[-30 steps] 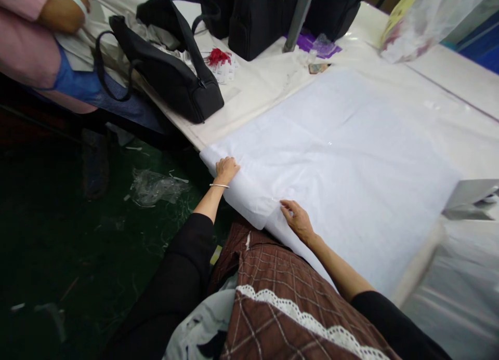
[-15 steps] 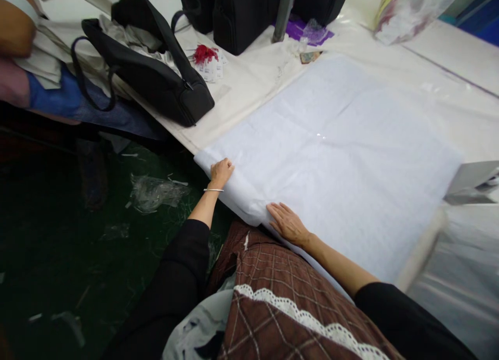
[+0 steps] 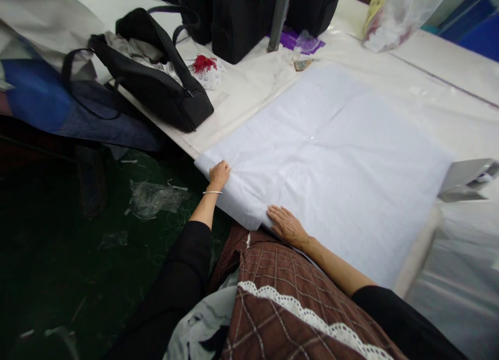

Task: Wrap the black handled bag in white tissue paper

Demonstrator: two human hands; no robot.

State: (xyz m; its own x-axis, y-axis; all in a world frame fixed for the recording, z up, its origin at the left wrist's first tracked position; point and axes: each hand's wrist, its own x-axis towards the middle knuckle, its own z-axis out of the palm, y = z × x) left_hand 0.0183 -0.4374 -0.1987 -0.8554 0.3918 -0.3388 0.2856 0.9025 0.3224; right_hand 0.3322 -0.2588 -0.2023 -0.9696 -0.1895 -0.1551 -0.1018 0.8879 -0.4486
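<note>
A large pale sheet of thin fabric-like material (image 3: 331, 157) lies spread over the table, its near edge hanging past the table's side. My left hand (image 3: 219, 175) is closed in a fist on the sheet's left edge, and creases run out from it. Flat on the near edge rests my right hand (image 3: 287, 225), palm down with fingers stretched out. A small shiny spot shows near the sheet's middle.
At the left stands an open black bag (image 3: 156, 84) beside white tags with red strings (image 3: 205, 64). Several black bags (image 3: 237, 22) and a metal post (image 3: 279, 20) are behind. A grey box-like object (image 3: 465, 181) lies right. Another person's blue-clad leg (image 3: 35, 100) is left.
Creases by my left hand have become sharper, and the sheet's near edge hangs a little differently. Both hands stay in nearly the same places. The other person's arm has left the view.
</note>
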